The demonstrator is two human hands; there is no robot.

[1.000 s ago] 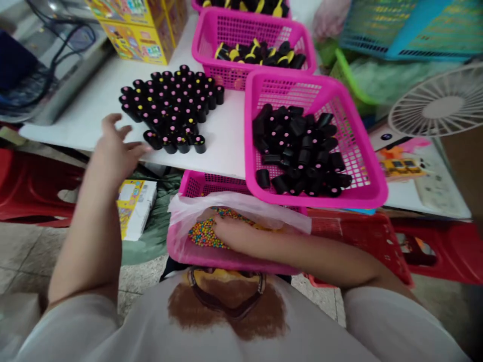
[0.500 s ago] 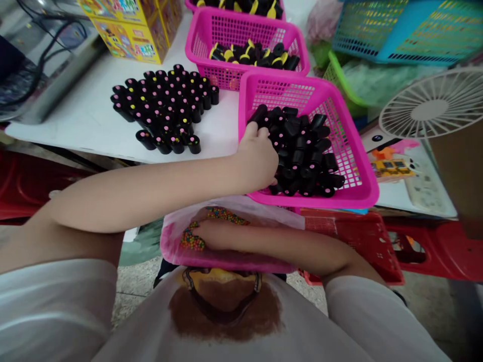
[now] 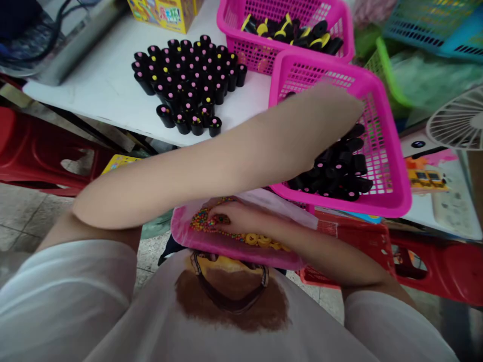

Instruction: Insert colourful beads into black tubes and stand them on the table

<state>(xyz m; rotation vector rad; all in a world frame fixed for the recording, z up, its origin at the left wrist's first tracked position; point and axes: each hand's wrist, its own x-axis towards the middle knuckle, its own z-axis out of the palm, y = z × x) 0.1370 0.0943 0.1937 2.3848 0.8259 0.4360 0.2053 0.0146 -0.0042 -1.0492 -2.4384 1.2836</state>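
Table [image 3: 94, 70], black cylinders [image 3: 188, 85], box [image 3: 151, 11], lettering [image 3: 170, 16] perhaps Chinese.

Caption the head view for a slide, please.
Left hand over a pink basket of black cylinders; right hand among colourful beads in a plastic-lined tub.

This looks like a small workshop for light hand assembly or packing. Dozens of matching black tubes [image 3: 188, 75] stand close together on a white desk [image 3: 109, 65]; more lie loose in a pink basket [image 3: 400, 186]. Behind it, a second basket [image 3: 247, 48] holds black pieces with yellow parts. Bright beads [image 3: 199, 218] and yellow rings [image 3: 252, 239] fill a plastic-lined tray [image 3: 211, 246] at the worker's lap, and a printed yellow box [image 3: 166, 15] sits at the back. Red plastic stools [image 3: 458, 266], a fan [image 3: 460, 120], a power strip [image 3: 453, 208] and a tiled floor [image 3: 28, 211] suggest a plain, makeshift room; whether it belongs to a home cannot be told.
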